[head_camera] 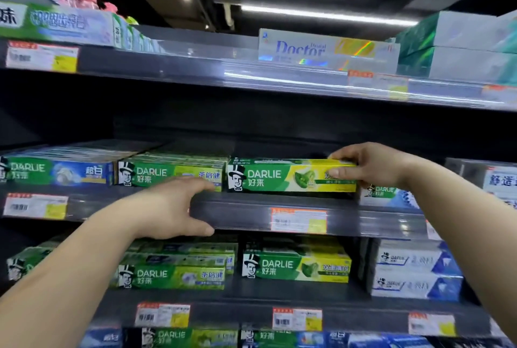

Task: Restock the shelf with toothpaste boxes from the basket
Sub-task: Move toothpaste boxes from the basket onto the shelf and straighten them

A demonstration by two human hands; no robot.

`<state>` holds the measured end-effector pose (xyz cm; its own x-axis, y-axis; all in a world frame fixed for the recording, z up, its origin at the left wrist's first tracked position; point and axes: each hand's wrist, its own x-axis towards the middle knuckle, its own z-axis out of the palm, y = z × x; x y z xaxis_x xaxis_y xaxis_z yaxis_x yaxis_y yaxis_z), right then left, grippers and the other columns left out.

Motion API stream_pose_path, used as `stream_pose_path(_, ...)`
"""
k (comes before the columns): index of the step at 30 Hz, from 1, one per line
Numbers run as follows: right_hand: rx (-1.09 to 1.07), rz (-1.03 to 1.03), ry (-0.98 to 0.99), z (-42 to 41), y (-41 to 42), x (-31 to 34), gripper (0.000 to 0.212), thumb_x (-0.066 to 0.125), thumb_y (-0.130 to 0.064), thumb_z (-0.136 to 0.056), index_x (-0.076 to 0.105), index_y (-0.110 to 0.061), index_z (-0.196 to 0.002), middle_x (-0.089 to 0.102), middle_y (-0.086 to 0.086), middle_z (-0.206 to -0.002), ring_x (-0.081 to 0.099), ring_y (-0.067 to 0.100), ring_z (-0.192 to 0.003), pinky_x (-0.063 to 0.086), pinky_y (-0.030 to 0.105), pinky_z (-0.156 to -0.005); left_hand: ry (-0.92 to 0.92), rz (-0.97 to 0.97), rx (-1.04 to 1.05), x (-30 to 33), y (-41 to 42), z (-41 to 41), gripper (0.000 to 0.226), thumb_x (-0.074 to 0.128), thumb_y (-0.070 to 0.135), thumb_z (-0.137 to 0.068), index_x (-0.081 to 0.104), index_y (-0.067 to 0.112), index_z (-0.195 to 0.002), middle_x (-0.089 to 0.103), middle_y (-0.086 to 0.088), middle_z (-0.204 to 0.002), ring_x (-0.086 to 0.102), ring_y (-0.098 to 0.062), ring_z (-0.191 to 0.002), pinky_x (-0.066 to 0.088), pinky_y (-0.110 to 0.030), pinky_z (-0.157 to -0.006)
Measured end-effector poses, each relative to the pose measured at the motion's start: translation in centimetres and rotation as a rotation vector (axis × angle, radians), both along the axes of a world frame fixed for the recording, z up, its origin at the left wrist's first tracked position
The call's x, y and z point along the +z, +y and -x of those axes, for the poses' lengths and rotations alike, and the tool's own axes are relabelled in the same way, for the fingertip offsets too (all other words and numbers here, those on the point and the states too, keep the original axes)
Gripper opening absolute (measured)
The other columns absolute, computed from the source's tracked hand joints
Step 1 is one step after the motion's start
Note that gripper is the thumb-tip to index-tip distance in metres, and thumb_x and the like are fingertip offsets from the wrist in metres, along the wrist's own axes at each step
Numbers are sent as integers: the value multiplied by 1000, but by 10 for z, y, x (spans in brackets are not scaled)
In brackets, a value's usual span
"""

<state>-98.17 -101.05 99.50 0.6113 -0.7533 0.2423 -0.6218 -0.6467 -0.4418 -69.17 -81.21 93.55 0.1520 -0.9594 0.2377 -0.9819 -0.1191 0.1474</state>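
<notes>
A green and yellow Darlie toothpaste box (279, 177) lies lengthwise at the front of the middle shelf (251, 212). My right hand (369, 164) grips its right end, fingers over the top and thumb on the front face. My left hand (170, 207) holds the shelf's front rail, fingers above the edge and thumb below it. To the left of the held box sit more Darlie boxes (170, 172). The basket is not in view.
The top shelf (251, 76) carries a white "Doctor" box (321, 49) and green boxes at both ends. On the lower shelf lie further Darlie boxes (296, 266) and white-blue boxes (414, 269). Price tags (298, 220) hang on the rails.
</notes>
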Motion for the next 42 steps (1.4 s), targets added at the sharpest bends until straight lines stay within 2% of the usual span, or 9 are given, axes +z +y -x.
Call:
stream_pose_path(3, 9, -12, 103, -5, -6, 5, 94, 65, -79, -47, 56, -30, -127, 70, 6, -100, 68, 28, -72, 56, 39, -81, 39, -12, 25, -5, -1, 1, 87, 73, 51, -73, 24, 38, -143, 33, 11, -148, 38, -13, -130, 34, -26, -106)
stream_pose_path(6, -28, -7, 226, -12, -6, 9, 74, 67, -59, -72, 48, -28, -136, 65, 1, -114, 71, 20, -70, 55, 30, -78, 54, 1, 43, -5, -2, 1, 87, 75, 52, -69, 28, 39, -140, 41, 11, -141, 45, -12, -123, 39, -29, -103)
stream_pose_path(10, -77, 151, 395, -23, -1, 4, 54, 63, -47, -86, 50, -30, -136, 62, -6, -105, 66, 18, -57, 49, 24, -67, 56, 8, 57, -5, -4, 4, 83, 76, 53, -67, 31, 40, -136, 45, 13, -134, 48, -11, -116, 41, -28, -99)
stream_pose_path(13, -163, 333, 515, -26, 4, 1, 51, 59, -51, -87, 51, -34, -134, 53, -6, -137, 64, 22, -103, 48, 28, -85, 94, 0, 58, -5, -4, 2, 82, 78, 54, -64, 34, 42, -133, 47, 15, -131, 50, -10, -113, 43, -31, -98)
stream_pose_path(16, -204, 556, 394, -36, 25, -16, 59, 46, -64, -86, 43, -38, -138, 49, -2, -139, 40, 26, -127, 39, 37, -101, 103, -7, 65, -5, -3, 0, 85, 79, 53, -64, 33, 40, -135, 46, 14, -132, 50, -10, -114, 43, -30, -99)
stream_pose_path(20, 29, 484, 291, -60, 62, -58, 94, 4, -84, -67, 14, -38, -149, 18, -4, -159, 15, 25, -144, 13, 41, -117, 123, -20, 65, -5, -4, -2, 87, 79, 53, -63, 33, 41, -135, 49, 16, -128, 51, -8, -112, 43, -29, -99)
stream_pose_path(22, 25, 494, 283, -64, 64, -71, 102, -3, -88, -63, 11, -36, -150, 13, -5, -160, 9, 23, -146, 8, 44, -118, 134, -28, 60, -5, -4, -2, 87, 79, 52, -63, 32, 43, -135, 45, 20, -127, 50, -6, -114, 42, -28, -100)
stream_pose_path(35, 37, 383, 271, -62, 40, -68, 96, 16, -86, -70, 11, -35, -151, 1, -7, -161, -2, 19, -148, 3, 47, -120, 123, -25, 35, -4, -4, 0, 85, 79, 49, -66, 31, 42, -136, 42, 21, -129, 46, -3, -118, 38, -20, -99)
stream_pose_path(42, 13, 376, 294, -67, 36, -67, 101, 10, -88, -65, 10, -35, -151, 0, -7, -161, -3, 18, -148, 2, 48, -120, 120, -16, 44, -4, -2, 1, 83, 79, 48, -67, 31, 43, -135, 38, 24, -118, 45, -3, -112, 36, -17, -90)
